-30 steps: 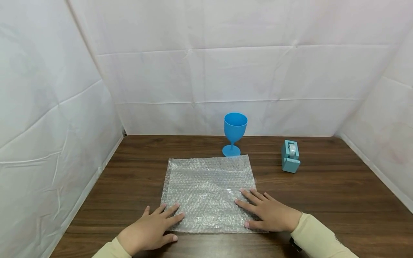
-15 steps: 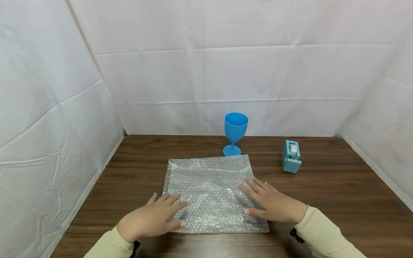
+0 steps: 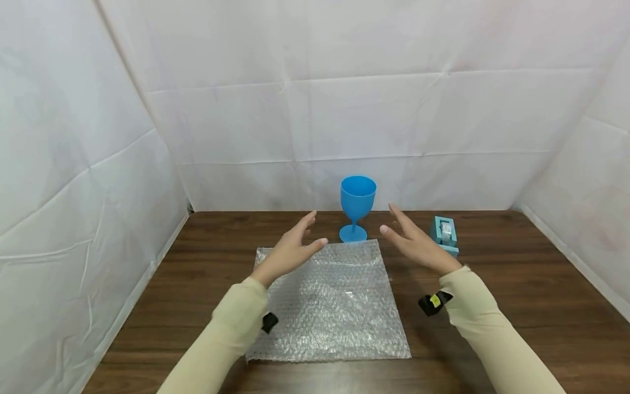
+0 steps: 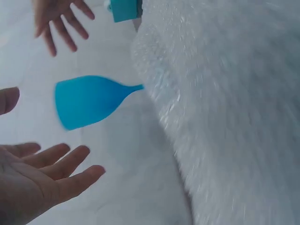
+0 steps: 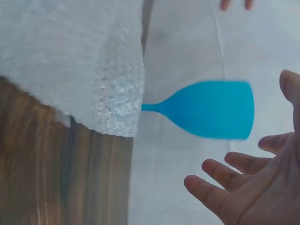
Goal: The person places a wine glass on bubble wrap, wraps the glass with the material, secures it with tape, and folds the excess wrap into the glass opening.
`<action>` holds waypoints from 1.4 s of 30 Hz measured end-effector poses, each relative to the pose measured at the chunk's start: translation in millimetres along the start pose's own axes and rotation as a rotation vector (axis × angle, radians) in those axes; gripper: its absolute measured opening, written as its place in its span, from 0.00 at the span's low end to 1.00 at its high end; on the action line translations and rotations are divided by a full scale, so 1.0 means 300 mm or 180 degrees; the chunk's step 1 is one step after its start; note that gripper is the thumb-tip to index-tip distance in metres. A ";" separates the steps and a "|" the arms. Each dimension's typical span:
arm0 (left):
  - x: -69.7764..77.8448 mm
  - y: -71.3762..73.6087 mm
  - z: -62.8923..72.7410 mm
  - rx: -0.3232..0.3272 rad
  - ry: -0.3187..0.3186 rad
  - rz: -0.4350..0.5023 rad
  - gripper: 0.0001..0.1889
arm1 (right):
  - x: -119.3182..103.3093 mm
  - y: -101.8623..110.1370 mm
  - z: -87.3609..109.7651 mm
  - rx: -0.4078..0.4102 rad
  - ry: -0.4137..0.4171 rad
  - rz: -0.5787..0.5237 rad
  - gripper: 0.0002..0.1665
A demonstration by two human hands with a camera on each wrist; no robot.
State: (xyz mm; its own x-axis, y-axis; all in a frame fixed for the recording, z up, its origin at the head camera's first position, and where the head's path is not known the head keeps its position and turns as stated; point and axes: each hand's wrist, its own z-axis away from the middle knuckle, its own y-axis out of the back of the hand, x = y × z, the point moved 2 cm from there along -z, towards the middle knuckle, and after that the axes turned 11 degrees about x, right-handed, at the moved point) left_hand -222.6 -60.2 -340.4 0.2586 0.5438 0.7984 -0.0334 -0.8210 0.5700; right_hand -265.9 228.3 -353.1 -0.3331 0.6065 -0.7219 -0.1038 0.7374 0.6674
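Observation:
A blue plastic goblet (image 3: pixel 357 200) stands upright near the back of the table, just behind a flat sheet of bubble wrap (image 3: pixel 339 306). My left hand (image 3: pixel 287 249) is raised over the sheet's upper left part, fingers spread loosely, on the goblet's left side. On its other side is my right hand (image 3: pixel 415 241), thumb and fingers apart, over the table beside the sheet. Both palms face inward with the goblet between and beyond them, and neither touches it. In both wrist views the goblet's bowl (image 4: pixel 91 101) shows fully, while its foot is hidden behind the bubble wrap (image 5: pixel 75 61).
A teal tape dispenser (image 3: pixel 445 232) with a roll of clear tape stands at the back right, partly covered by the right hand. The dark wooden table (image 3: pixel 531 284) is enclosed by white cloth walls (image 3: pixel 236 120) at the back and on both sides.
Both hands have lifted off the bubble wrap and moved forward toward the goblet, turning from palms down to palms inward. The bubble wrap and goblet have stayed in place.

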 end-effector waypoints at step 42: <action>0.060 -0.104 -0.165 0.0864 -0.0632 0.0963 0.30 | -0.110 -0.081 -0.146 0.1068 0.0440 -0.1506 0.37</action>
State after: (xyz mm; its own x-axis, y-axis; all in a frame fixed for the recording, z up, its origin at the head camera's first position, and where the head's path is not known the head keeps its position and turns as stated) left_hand -264.7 -16.4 -334.2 0.4572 0.2501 0.8535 0.1115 -0.9682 0.2240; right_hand -293.6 177.5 -337.5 -0.4442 0.1614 -0.8813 0.0237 0.9854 0.1686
